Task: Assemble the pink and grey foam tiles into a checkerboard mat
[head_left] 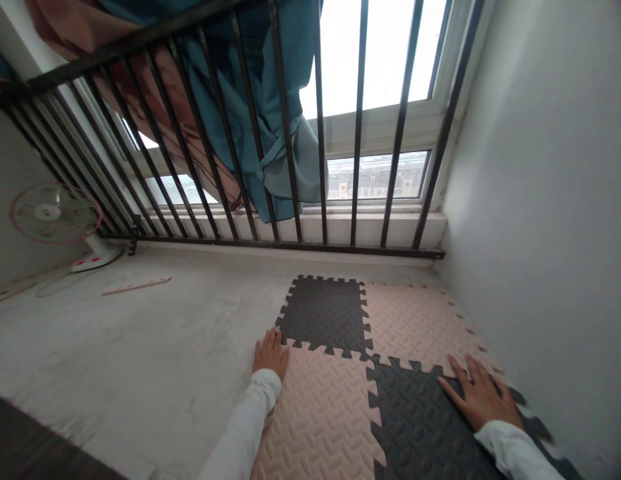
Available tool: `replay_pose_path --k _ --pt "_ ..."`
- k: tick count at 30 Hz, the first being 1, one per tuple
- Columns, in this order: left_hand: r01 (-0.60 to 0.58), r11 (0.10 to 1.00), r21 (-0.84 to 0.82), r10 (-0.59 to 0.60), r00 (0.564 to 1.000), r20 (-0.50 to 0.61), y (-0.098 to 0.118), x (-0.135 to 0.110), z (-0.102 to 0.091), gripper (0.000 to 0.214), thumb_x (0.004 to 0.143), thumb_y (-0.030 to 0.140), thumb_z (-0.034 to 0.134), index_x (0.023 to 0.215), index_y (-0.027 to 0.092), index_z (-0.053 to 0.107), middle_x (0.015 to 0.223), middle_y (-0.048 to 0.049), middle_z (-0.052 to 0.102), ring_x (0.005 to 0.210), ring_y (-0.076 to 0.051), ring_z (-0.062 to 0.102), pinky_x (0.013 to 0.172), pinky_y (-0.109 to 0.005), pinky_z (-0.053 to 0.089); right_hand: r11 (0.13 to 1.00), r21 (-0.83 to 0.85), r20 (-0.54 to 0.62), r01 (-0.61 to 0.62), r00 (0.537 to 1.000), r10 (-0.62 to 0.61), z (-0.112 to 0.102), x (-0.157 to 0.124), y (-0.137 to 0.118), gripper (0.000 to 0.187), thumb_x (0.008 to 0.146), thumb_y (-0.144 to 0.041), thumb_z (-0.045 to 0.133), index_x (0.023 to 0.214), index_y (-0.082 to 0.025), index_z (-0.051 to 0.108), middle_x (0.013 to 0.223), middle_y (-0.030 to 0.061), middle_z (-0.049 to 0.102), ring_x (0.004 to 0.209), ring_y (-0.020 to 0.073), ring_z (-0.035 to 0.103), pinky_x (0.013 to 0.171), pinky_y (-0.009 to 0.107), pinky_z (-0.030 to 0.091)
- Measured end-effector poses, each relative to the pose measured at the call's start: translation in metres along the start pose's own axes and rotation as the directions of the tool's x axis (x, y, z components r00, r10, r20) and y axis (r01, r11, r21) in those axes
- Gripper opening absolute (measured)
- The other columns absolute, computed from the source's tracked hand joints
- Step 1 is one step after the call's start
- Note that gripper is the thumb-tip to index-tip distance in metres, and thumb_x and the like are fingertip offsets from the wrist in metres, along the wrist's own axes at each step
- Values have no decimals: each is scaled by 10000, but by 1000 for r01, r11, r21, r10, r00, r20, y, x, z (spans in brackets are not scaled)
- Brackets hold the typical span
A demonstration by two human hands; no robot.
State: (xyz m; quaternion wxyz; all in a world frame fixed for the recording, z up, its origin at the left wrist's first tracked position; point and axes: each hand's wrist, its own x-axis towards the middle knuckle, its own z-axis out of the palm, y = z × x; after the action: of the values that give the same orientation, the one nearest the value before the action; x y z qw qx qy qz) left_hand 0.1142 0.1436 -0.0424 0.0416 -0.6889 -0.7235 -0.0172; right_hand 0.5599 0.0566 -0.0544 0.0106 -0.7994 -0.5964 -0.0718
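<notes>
Four-square foam puzzle matting lies on the floor, its toothed edges interlocked. A dark grey foam tile [325,313] is at the far left of it, with a pink foam tile [415,320] to its right. Closer to me are another pink tile [320,407] on the left and a dark tile [415,420] on the right. My left hand [271,355] rests at the outer left edge of the near pink tile, by the dark tile's corner, fingers stretched forward. Flat on the near dark tile lies my right hand [483,393], fingers spread, fingertips near its seam with the far pink tile.
Beyond the mat runs a black metal railing [270,245] before a window, with blue and pink curtains [255,120] hanging behind it. A white wall [550,220] borders the right side. A fan [97,257] and a thin strip [137,287] are on the pale floor [180,353] at left.
</notes>
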Motion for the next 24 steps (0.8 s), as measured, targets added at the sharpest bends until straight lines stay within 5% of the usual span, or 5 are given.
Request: replay_pose_path --k 4,8,10,13,24 --pt "-188 981 -48 190 980 56 22 -4 -9 505 824 350 284 1307 200 285 1398 -67 218 1284 -214 181 1046 -473 134 1000 -17 -2 0 1000 0 4 1 2 697 708 -616 218 1289 -242 309 1363 99 312 1245 239 261 988 448 187" --pt "-505 831 -235 535 840 87 99 -18 -15 568 814 491 241 1322 240 229 1410 -13 187 1293 -214 148 1047 -477 147 1000 -26 26 -13 1000 14 -5 -1 -3 697 712 -617 240 1289 -236 322 1364 106 312 1249 233 254 993 432 185" --pt "-543 777 -317 592 802 76 143 -27 -18 587 815 517 197 1331 236 195 1413 5 178 1296 -199 135 1052 -470 151 999 -29 28 -26 999 27 -11 -2 -7 692 718 -616 245 1285 -230 335 1360 109 317 1248 233 257 997 425 180" --pt "-502 776 -381 563 824 63 185 -34 -24 588 816 530 170 1331 248 185 1413 27 179 1300 -188 120 1058 -487 125 999 -30 14 -32 999 33 -15 -4 -9 694 720 -632 230 1274 -232 352 1349 108 336 1245 234 265 1000 427 175" --pt "-511 803 -306 552 832 60 170 -23 -21 555 813 502 238 1328 303 171 1414 52 180 1296 -198 136 1048 -470 165 1000 -17 -14 -13 1000 13 -4 -2 -5 701 717 -642 231 1283 -243 338 1359 99 323 1246 226 261 1000 430 173"
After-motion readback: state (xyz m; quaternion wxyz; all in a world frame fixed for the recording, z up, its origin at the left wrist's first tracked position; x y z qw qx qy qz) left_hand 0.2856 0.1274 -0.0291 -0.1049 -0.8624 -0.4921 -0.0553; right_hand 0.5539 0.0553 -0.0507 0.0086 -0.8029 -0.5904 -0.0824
